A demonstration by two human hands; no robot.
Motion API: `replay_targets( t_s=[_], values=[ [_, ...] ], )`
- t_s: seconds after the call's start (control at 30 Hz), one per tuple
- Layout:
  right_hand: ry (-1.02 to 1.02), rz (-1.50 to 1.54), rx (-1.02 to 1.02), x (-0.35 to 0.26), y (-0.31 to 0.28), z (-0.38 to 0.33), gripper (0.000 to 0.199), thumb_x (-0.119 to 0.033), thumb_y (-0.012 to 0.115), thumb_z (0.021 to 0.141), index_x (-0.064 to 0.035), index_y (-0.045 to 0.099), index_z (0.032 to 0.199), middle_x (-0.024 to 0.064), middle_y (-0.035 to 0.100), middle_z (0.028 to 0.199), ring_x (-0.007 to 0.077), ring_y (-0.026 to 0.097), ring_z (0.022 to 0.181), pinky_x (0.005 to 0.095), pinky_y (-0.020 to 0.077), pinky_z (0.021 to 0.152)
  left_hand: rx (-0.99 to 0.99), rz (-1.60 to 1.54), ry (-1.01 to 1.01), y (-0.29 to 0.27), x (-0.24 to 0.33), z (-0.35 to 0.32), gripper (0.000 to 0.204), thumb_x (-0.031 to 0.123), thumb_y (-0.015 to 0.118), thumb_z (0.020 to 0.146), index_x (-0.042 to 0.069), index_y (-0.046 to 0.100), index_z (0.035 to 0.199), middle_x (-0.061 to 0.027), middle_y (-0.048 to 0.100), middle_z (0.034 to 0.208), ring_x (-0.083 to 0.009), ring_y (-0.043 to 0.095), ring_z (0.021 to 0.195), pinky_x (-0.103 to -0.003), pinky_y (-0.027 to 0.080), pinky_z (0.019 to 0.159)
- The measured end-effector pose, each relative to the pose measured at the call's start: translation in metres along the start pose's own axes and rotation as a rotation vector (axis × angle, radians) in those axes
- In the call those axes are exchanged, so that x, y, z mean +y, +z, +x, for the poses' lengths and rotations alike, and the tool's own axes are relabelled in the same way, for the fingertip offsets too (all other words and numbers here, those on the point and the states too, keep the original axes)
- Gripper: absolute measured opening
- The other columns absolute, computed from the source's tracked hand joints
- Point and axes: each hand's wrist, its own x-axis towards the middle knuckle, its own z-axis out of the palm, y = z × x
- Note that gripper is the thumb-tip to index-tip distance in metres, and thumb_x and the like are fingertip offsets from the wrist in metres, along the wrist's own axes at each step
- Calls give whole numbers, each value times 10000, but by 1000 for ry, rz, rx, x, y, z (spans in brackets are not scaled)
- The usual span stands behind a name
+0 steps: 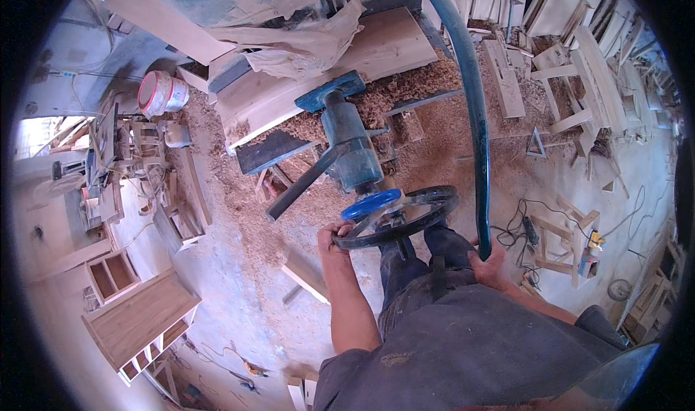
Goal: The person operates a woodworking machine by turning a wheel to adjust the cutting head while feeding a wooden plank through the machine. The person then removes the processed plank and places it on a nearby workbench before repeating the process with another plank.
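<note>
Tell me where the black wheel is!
In the head view, the wheel is just below the middle, next to the blue disc, with the left hand gripping its left side.

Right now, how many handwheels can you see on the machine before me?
2: the black handwheel, gripped at its left rim by your left hand, and the smaller blue handwheel just beyond it. Others may be hidden.
</note>
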Motion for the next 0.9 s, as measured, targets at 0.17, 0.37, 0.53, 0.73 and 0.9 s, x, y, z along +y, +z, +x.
replay_targets(
  t_s=[0.17,0.37,0.53,0.73,0.9],
  values=[
    [6,23,-1,-5,-3,-1,242,-89,677,788,5,603,998,183,672,864,295,684,854,379,512,767,-66,-70,-37,-17,5,17,193,-62,371,637,14,274,786,-135,387,750,-179,379,556,-234,343,414],
    [-75,18,54,0,1,-2,209,-79,677,808,-24,590,991,34,551,678,131,536,633,318,433,596,-84,176,95,-25,0,26,212,-45,378,610,12,290,794,-117,394,747,-172,387,558,-231,345,409],
    [-79,30,74,-2,-1,-4,215,-82,673,807,-17,591,994,39,541,695,132,520,654,314,431,613,-77,-29,-20,1,-8,6,216,-42,384,602,2,295,794,-128,398,750,-177,373,544,-232,350,409],
    [-100,33,61,-1,6,-7,209,-71,660,803,-18,584,990,46,540,707,139,517,666,310,433,627,-59,-22,38,-10,5,2,181,-52,402,619,6,313,765,-141,410,747,-198,395,551,-242,354,418],
    [-132,-4,99,-2,17,-9,208,-63,660,805,-22,577,992,38,554,735,134,521,685,301,434,646,108,111,441,33,-34,-63,156,-68,414,657,-10,408,802,-155,477,770,-227,451,582,-286,397,475]
  ],
)
